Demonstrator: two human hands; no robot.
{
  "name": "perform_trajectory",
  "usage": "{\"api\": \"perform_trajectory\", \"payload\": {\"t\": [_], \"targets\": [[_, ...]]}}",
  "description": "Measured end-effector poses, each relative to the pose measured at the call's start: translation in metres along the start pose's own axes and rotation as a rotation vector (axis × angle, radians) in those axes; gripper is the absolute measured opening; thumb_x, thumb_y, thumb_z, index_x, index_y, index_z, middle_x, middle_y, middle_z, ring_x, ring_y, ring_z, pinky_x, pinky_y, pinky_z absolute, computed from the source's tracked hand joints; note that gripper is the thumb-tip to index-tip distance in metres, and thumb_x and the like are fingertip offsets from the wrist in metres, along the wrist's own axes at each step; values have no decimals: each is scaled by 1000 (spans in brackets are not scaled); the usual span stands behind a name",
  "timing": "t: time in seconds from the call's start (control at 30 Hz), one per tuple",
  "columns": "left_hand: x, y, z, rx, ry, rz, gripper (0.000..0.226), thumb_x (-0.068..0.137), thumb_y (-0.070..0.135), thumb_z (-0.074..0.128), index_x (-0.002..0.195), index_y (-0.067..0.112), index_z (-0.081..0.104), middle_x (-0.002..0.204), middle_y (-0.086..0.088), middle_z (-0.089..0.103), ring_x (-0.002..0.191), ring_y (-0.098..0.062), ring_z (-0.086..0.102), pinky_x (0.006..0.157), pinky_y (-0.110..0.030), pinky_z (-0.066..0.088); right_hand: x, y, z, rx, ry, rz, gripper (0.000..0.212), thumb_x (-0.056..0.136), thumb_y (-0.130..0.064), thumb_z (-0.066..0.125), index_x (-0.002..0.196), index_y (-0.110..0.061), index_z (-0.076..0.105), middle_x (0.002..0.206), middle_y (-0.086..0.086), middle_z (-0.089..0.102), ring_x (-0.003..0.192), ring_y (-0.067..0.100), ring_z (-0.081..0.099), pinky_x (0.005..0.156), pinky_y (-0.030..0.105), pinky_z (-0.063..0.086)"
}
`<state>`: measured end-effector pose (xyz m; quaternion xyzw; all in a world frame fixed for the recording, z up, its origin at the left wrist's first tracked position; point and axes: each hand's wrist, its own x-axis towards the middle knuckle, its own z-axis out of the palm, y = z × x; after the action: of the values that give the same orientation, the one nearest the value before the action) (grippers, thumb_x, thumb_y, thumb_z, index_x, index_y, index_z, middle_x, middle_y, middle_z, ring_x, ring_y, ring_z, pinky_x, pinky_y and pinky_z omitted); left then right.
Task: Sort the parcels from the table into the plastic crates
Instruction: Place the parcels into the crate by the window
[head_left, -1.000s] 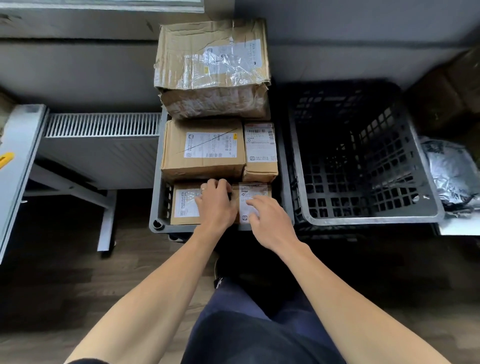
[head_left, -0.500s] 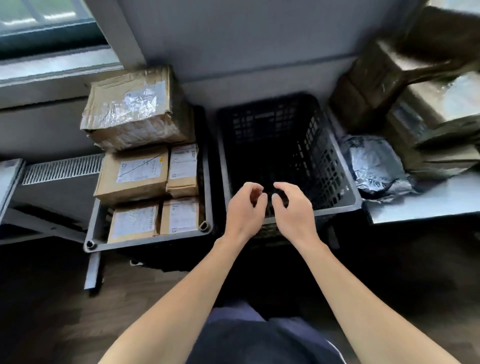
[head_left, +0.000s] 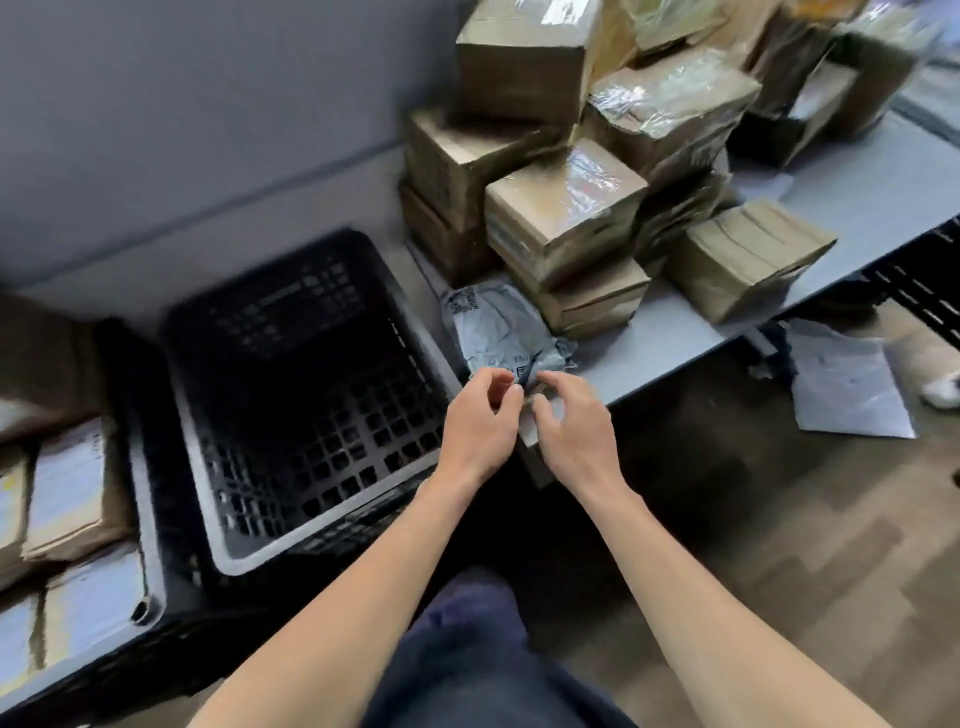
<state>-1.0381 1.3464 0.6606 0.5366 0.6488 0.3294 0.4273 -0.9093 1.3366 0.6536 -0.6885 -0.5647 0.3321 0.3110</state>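
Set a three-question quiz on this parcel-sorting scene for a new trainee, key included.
1. True or false: the dark plastic lattice crate nearest the hands holds parcels.
2. The left hand and right hand meet at the near edge of which thing?
A. the crumpled grey plastic mailer bag
B. a yellow tape roll
C. a glass bottle
3. Fill the gap: the stacked brown cardboard boxes stand on the grey ____.

Key:
1. False, it is empty.
2. A.
3. table.
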Motion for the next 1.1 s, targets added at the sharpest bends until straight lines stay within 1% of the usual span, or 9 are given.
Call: {"api": "perform_trajectory", "payload": {"t": [0.1,0.2,0.3,0.43,0.53,0.67,0.87,1.0,1.1], "targets": [[30,11,30,-7,-25,-5,17,102,27,60,116,19,67,105,11,68,103,-11,64,92,-26,49,31,19,-19,-17,13,16,33,101,-16,60,134,-15,65,136,-3,63,128,14,56,103,19,36],[63,19,54,-15,16,-12,11,102,23,61,111,20,66,97,14,66,92,-4,62,80,-18,45,67,33,-36,-56,-9,9,34,101,-17,59,135,-15,64,137,-1,63,128,15,56,105,23,38],[98,28,84,-91,66,-41,8,100,22,62,93,25,66,86,12,69,83,-2,64,77,-26,49,105,43,-56,-80,-38,0,36,102,-18,59,138,-15,63,139,-2,61,130,13,54,106,22,37],[131,58,129,-193,76,-89,15,96,32,62,83,26,67,80,6,73,80,-18,72,78,-39,57,152,57,-97,-145,-59,39,36,104,-20,56,140,-17,61,140,-4,59,132,12,51,105,20,35],[157,91,151,-281,45,-81,15,98,26,63,84,25,68,81,3,74,79,-19,73,80,-40,58,188,66,-126,-158,-6,59,35,103,-19,57,138,-17,61,139,-4,60,132,12,51,103,20,33],[192,109,175,-282,-31,-39,9,95,33,62,89,33,69,89,8,74,91,-17,71,90,-47,58,222,79,-147,-160,4,84,36,104,-21,57,139,-18,61,141,-3,60,134,13,51,107,21,32],[230,125,222,-208,-71,-74,14,101,30,63,111,26,71,105,12,72,104,-4,66,99,-36,55,272,103,-174,-153,-42,66,36,103,-22,58,138,-18,62,138,-3,61,130,13,54,103,20,34],[251,138,258,-181,-32,-132,16,101,31,63,114,24,70,107,12,72,105,-5,65,99,-33,53,313,129,-202,-142,-79,21,35,101,-17,59,135,-15,64,134,-1,64,124,15,57,98,19,36],[266,153,287,-142,17,-218,17,100,29,64,116,22,68,107,11,69,106,-11,65,98,-31,50,350,148,-224,-140,-140,-34,36,99,-14,60,135,-12,64,135,2,63,127,19,57,102,22,38]]}}
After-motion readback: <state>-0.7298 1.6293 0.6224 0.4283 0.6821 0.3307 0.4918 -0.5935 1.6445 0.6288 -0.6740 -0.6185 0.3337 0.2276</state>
